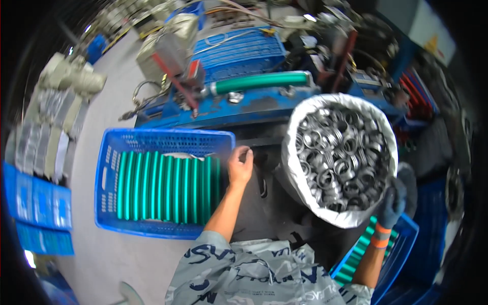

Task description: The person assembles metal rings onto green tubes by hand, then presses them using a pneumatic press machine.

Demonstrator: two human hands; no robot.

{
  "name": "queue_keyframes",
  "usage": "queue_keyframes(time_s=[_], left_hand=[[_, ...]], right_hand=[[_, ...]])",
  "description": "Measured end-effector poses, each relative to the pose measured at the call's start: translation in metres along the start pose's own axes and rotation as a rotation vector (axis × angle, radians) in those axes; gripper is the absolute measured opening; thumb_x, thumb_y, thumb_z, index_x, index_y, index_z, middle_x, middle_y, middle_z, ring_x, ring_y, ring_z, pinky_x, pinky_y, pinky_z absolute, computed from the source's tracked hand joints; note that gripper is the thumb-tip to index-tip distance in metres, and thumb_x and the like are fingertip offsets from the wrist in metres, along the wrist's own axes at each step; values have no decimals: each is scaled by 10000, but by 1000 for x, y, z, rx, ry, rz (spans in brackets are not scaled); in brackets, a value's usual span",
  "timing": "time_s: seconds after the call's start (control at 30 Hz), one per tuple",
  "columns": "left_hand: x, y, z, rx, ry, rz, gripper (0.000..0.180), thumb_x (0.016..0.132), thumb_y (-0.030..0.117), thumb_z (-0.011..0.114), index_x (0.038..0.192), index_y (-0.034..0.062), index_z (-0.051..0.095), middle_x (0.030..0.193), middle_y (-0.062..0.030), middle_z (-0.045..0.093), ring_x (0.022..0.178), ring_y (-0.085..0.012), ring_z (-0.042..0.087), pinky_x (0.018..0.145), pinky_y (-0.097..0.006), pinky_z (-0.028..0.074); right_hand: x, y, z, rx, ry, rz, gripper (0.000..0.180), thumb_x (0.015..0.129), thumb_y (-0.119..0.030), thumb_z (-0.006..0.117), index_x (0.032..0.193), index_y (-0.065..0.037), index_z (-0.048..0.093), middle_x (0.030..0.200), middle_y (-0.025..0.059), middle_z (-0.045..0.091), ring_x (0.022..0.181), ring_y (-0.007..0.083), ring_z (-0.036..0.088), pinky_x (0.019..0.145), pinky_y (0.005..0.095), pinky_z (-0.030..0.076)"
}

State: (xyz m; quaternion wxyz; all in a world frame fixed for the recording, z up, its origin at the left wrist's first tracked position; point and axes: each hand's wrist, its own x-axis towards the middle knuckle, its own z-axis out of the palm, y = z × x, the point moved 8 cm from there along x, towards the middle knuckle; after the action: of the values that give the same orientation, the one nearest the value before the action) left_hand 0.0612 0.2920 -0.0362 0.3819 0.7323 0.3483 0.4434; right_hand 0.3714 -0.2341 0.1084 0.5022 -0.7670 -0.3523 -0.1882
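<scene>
Loosely, the fingers of the bare left hand [240, 166] curl, with a small gap between thumb and forefinger. Whether the fingers of the gloved right hand [391, 207] are apart or clamped on something, I cannot tell; blur hides them. Just left of the left fingers, a blue crate [152, 230] holds a row of green tubes [177, 190]. The right fingers are at the near right edge of a white sack [292, 157], with its heap of metal rings [340, 168] just left of them. Below those fingers, a second blue crate [405, 238] holds more green tubes [356, 254]. Beyond the left fingers, a single green tube [262, 82] lies across a blue bench [239, 109]; farther beyond them is a blue basket [274, 47].
</scene>
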Motion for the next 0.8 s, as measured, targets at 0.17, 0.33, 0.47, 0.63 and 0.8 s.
queue_keyframes(time_s=[0.17, 0.33, 0.47, 0.63, 0.8], left_hand=[[-10, -93, -60, -247, 225, -252, 332, 1038, 144, 835, 1309, -29, 752, 1214, -175, 824, 1137, -264, 802, 1039, -380, 617], [-96, -298, -244, 763, 65, -557, 698, 976, 350, 844, 1541, 2, 630, 1441, -284, 737, 1354, -450, 709, 1199, -531, 558], [-173, -378, -271, 743, -249, -1086, 857, 952, 366, 848, 1659, 4, 526, 1660, -301, 588, 1554, -434, 573, 1288, -524, 504], [-196, -394, -285, 860, -361, -1292, 886, 907, 400, 883, 1667, 61, 579, 1809, -262, 430, 1636, -400, 506, 1317, -492, 490], [-210, -386, -294, 580, -301, -1306, 747, 797, 429, 1009, 1359, -19, 806, 1461, -280, 765, 1417, -367, 724, 1238, -444, 557]], right_hand=[[-6, -62, 142, -592, -588, -116, 829, 911, -411, 878, 1627, -81, 623, 1623, 251, 615, 1517, 483, 542, 1277, 636, 400], [-44, -81, 210, -499, -753, 24, 814, 948, -428, 862, 1645, -94, 608, 1745, 350, 465, 1575, 548, 499, 1248, 630, 465], [-42, -87, 208, -558, -747, -16, 676, 956, -304, 869, 1566, -82, 683, 1749, 366, 455, 1566, 557, 514, 1237, 584, 499], [-46, -88, 220, -444, -699, 77, 439, 897, -238, 919, 1264, -57, 762, 1725, 315, 517, 1434, 549, 614, 1154, 579, 548], [-50, -92, 221, -482, -648, 52, 394, 837, -296, 957, 1055, -13, 790, 1554, 300, 647, 1374, 522, 626, 1154, 596, 509]])
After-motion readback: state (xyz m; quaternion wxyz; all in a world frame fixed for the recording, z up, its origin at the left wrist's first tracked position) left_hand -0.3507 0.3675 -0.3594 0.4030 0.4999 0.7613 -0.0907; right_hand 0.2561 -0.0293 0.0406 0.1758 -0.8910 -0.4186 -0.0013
